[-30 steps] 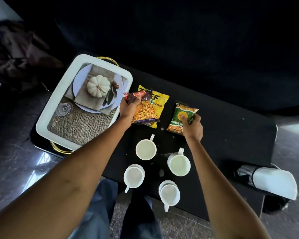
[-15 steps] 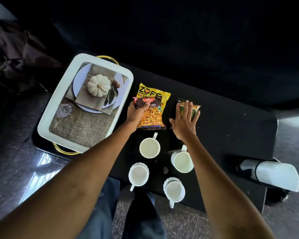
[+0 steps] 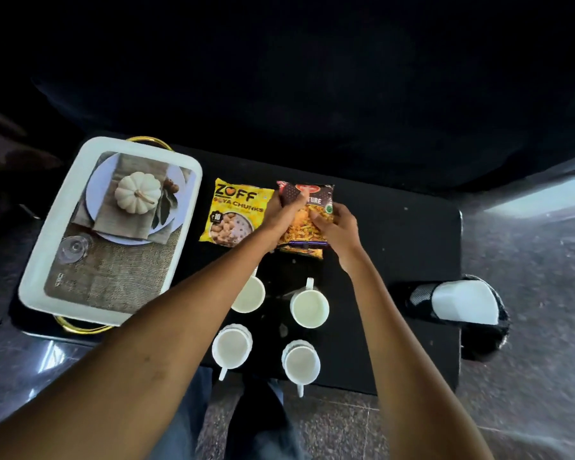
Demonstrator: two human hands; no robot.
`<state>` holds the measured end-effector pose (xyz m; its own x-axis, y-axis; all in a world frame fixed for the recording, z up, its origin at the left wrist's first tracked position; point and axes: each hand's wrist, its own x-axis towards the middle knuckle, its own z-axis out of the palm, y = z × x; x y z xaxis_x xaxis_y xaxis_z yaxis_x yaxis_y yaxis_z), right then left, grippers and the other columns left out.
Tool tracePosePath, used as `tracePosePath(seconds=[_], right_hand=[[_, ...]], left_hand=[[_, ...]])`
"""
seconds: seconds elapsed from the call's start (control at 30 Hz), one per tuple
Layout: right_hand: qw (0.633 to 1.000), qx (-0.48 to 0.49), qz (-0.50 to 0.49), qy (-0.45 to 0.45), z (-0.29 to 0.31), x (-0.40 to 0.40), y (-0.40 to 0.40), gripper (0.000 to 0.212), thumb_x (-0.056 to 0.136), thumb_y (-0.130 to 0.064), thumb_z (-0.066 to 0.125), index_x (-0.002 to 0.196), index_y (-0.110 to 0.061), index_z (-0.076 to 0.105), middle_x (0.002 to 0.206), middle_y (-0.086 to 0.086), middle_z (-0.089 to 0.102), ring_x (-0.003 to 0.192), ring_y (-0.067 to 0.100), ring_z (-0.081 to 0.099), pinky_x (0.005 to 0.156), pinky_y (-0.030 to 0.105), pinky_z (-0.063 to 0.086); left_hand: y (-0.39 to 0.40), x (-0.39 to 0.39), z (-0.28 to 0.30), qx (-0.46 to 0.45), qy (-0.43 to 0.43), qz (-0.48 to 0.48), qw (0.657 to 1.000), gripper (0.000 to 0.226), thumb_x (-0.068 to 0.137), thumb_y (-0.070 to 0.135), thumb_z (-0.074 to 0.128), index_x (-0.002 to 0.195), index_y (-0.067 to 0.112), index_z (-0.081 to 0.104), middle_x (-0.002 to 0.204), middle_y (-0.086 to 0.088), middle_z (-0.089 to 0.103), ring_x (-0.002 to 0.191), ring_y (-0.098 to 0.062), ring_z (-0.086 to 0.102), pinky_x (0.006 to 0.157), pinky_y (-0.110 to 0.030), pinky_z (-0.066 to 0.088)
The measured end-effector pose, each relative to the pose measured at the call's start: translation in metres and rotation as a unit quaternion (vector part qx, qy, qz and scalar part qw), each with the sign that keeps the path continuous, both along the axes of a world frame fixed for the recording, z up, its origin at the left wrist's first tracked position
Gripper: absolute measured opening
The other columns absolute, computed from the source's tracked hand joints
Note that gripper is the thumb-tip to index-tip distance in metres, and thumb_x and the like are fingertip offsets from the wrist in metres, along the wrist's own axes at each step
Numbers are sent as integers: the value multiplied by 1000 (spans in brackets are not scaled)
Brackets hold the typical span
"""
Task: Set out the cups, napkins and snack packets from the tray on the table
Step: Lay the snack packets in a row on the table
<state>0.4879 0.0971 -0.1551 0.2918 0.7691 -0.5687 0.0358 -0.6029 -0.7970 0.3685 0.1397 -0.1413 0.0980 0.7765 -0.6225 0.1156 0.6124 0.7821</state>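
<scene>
Fingers (image 3: 294, 207) of both hands on mixture packet (image 3: 307, 224) | grip seemingly loose

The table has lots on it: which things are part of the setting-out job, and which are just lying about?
Part of the job:
- tray
- four white cups, e.g.
- yellow snack packet
- dark mixture packet, held by left hand and right hand

Just lying about:
- black-and-white roll at the table's right edge

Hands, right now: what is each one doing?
Left hand: fingers closed on the dark snack packet, at its left side.
Right hand: fingers on the same packet's right edge, gripping it too.
</scene>
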Motion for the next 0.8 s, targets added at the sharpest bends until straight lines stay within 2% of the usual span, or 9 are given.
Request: tracePosePath(seconds=[0.07, 0.13, 0.23, 0.33, 0.43, 0.5, 0.63, 0.73, 0.8], right_hand=[[998, -2, -70, -3, -6, 25, -11, 43, 85, -19, 67, 123, -10, 49, 109, 6, 65, 85, 10, 66, 60, 15, 52], [989, -27, -130, -63, -13, 52, -23, 43, 84, -19, 68, 121, -13, 49, 109, 3, 62, 92, 14, 63, 66, 19, 49], [973, -96, -143, -152, -25, 81, -39, 41, 83, -21, 67, 120, -16, 48, 103, 0, 59, 95, 17, 58, 73, 28, 45], [970, -149, -93, -169, -38, 94, -48, 40, 87, -23, 60, 124, -15, 45, 117, 8, 61, 99, 23, 58, 83, 36, 48], [960, -161, -51, -222, -39, 100, -44, 44, 90, -23, 55, 131, -13, 40, 127, 12, 56, 113, 29, 55, 94, 42, 45], [943, -158, -24, -292, -39, 102, -39, 51, 90, -20, 55, 136, -12, 35, 135, 14, 48, 123, 31, 47, 100, 43, 40], [896, -65, 85, -431, -32, 87, -41, 61, 91, -25, 55, 144, -12, 25, 148, 19, 29, 137, 34, 29, 107, 50, 34], [856, -53, 217, -467, -41, 73, -54, 58, 97, -31, 41, 148, -17, 17, 157, 17, 8, 146, 33, 4, 114, 55, 19], [843, -75, 250, -471, -51, 69, -61, 61, 98, -26, 37, 150, -20, 5, 158, 17, -5, 146, 33, -6, 116, 58, 13]], left_hand=[[-5, 20, -3, 60, 62, -77, 993, 52, 90, 40, 58, 132, 12, 43, 128, -12, 59, 110, -25, 60, 91, -34, 50], [-11, 32, -12, 149, 131, -155, 968, 55, 92, 38, 55, 137, 11, 39, 135, -11, 53, 121, -23, 52, 101, -36, 45], [-19, 35, -35, 265, 275, -297, 875, 59, 92, 35, 54, 143, 12, 34, 148, -8, 38, 139, -23, 31, 116, -46, 26], [-20, 33, -56, 251, 370, -418, 791, 72, 94, 36, 50, 150, 9, 16, 159, -11, 12, 148, -29, 7, 119, -55, 8], [-26, 35, -68, 250, 419, -497, 717, 80, 96, 40, 44, 151, 4, -2, 160, -15, -7, 147, -35, -9, 117, -56, 4], [-30, 38, -69, 252, 434, -507, 700, 81, 97, 41, 42, 150, 2, -5, 159, -17, -11, 147, -37, -12, 117, -56, 3], [-32, 39, -70, 243, 441, -505, 701, 82, 97, 41, 40, 150, 2, -9, 159, -16, -16, 146, -37, -16, 117, -56, 1], [-29, 38, -71, 234, 431, -516, 702, 81, 98, 40, 39, 149, 3, -11, 158, -16, -18, 145, -37, -19, 117, -56, -2], [-29, 38, -70, 232, 426, -519, 704, 81, 98, 41, 39, 149, 3, -11, 158, -16, -19, 145, -37, -19, 117, -55, -2]])
